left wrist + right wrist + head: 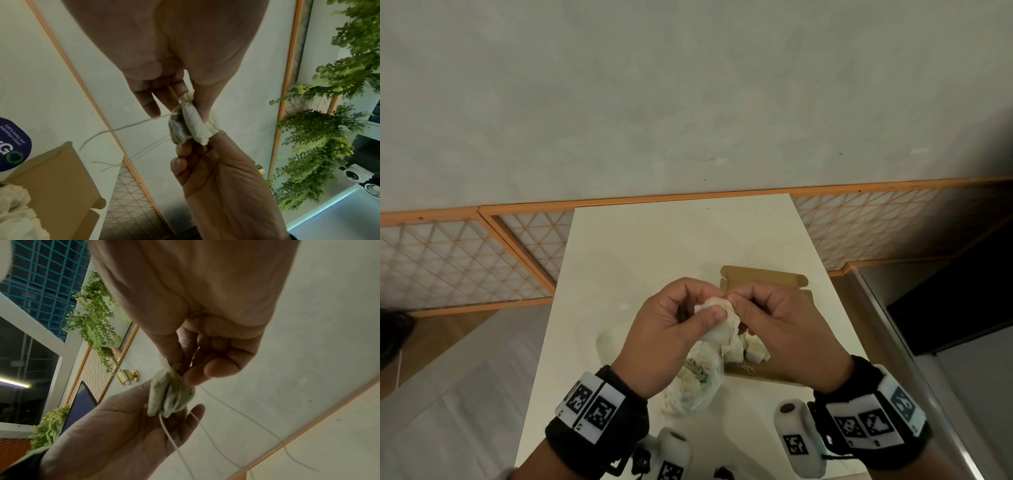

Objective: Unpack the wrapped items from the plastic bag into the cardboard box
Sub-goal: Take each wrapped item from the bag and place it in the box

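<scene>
Both hands hold one small cream wrapped item (714, 305) in the air above the table. My left hand (709, 308) pinches it between thumb and fingers, and my right hand (732, 298) pinches its top edge. In the left wrist view the wrapped item (193, 128) trails thin loose strings (115, 129). The right wrist view shows the item (170, 395) resting in the left palm. Below the hands lies the clear plastic bag (698, 383) with more wrapped items inside. The open cardboard box (763, 277) stands just behind and to the right, holding several wrapped items (751, 346).
A white table (640, 260) carries everything. Two white marker-tagged devices (671, 448) (799, 435) lie at its near edge. Behind stands a grey wall with orange lattice panels (458, 263). A dark cabinet (962, 301) is at the right.
</scene>
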### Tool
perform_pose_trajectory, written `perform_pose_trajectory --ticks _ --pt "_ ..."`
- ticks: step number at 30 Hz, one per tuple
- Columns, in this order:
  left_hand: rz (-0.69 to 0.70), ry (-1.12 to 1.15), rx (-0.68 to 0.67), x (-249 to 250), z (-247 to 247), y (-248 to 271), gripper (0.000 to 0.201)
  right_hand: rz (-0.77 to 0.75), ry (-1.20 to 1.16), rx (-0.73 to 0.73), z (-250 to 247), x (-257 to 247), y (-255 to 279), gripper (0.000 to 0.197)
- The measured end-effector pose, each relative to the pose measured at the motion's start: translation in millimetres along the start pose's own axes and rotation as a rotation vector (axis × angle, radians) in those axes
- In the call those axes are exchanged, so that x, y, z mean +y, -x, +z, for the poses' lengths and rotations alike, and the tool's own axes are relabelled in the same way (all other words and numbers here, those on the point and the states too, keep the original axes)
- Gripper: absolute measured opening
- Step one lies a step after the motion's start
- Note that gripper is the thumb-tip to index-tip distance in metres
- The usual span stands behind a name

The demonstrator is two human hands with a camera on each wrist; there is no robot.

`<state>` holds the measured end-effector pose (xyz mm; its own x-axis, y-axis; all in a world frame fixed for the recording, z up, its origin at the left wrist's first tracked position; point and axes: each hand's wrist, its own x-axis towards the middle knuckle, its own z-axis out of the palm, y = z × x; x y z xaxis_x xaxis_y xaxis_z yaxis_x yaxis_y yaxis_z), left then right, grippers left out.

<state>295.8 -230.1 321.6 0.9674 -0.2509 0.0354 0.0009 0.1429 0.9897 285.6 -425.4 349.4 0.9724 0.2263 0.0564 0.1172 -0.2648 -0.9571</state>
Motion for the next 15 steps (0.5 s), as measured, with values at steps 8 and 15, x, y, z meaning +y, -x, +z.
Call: perform_pose_trajectory --ticks 8,15 --pt "-0.041 -0.008 0.034 -5.7 -2.4 0.8 0.01 0.052 -0.118 -0.154 0.9 2.5 9.4 0.016" --pt "-0.093 -0.049 -0.04 -20.1 4.3 3.3 0.011 0.079 -0.055 -0.136 6.3 33.4 15.4 0.009"
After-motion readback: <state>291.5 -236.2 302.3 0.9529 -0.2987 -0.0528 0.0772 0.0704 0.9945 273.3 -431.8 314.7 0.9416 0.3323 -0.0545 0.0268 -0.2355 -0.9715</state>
